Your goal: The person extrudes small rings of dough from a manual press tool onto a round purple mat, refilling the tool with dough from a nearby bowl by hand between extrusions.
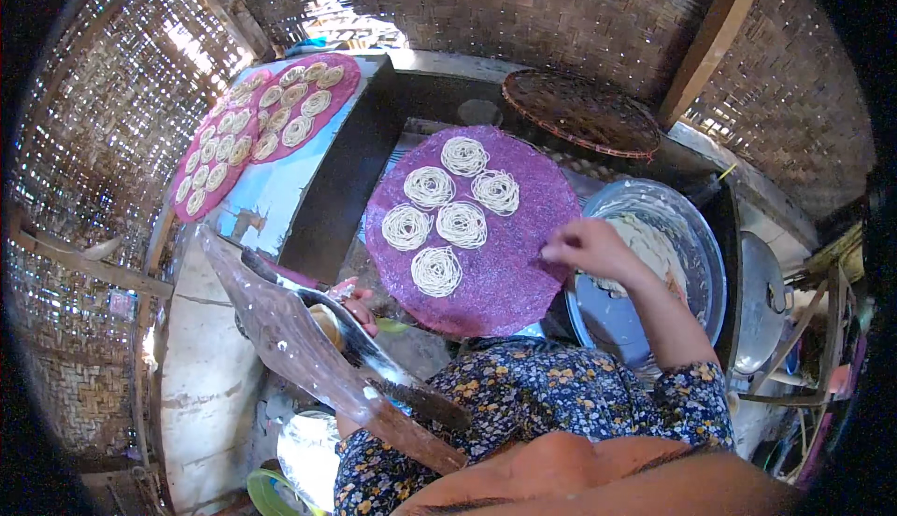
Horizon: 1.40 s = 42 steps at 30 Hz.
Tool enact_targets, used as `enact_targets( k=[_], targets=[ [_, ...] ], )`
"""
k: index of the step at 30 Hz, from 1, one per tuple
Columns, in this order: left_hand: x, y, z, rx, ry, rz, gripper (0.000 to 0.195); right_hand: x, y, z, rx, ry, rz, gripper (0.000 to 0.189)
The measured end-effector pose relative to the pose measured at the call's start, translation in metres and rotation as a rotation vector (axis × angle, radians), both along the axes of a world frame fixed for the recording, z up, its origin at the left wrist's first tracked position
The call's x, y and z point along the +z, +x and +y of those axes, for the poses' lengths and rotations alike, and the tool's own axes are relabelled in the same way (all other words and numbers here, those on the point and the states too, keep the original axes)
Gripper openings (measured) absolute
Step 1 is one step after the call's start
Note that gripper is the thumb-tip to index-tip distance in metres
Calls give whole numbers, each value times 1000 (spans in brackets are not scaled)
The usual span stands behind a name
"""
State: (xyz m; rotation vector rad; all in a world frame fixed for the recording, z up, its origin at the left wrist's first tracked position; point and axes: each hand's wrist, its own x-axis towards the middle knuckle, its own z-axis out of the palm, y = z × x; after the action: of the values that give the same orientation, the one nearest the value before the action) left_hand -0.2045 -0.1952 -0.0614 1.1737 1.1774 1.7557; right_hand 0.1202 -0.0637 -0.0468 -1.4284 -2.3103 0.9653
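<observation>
A round purple mat (518, 278) lies before me with several coiled nests of pale noodle strands (461, 224) on its left and upper parts. My right hand (585, 248) is at the mat's right edge, its fingers curled and fingertips over the purple surface; whether they pinch anything is unclear. My left hand (359, 309) is left of the mat, partly hidden behind a long wooden lever press (294, 337). Its fingers are bent, and what they touch cannot be seen. Inside the press a round, pale yellowish piece (326, 325) shows.
On the right stands a large metal basin (709, 264) with pale dough (645, 246). Pink mats (343, 92) with more nests rest on a blue-white surface (270, 194) at upper left. A round woven tray (581, 110) leans behind; a metal lid (757, 299) is far right.
</observation>
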Motion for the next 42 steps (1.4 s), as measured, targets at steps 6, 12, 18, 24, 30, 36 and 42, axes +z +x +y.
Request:
enact_targets(
  k=[6, 12, 18, 24, 30, 36, 42],
  targets=[
    [6, 1, 4, -18, 5, 13, 55, -33, -48, 68, -89, 509, -149, 53],
    [2, -5, -5, 16, -10, 8, 56, -44, -79, 85, -103, 480, -289, 56],
    [0, -8, -7, 45, -16, -5, 56, -36, -82, 76, -41, 472, -215, 53],
    [4, -5, -4, 34, -16, 0, 57, -44, -92, 70, -176, 493, -244, 40],
    [4, -3, -4, 34, -13, -1, 57, -44, -71, 69, 5, 584, -98, 26],
    [3, 1, -8, 46, -17, -12, 57, -28, -45, 72, -150, 369, 21, 20],
    [8, 5, -5, 35, -12, -10, 58, -51, -50, 67, 81, 548, 86, 34]
  ],
)
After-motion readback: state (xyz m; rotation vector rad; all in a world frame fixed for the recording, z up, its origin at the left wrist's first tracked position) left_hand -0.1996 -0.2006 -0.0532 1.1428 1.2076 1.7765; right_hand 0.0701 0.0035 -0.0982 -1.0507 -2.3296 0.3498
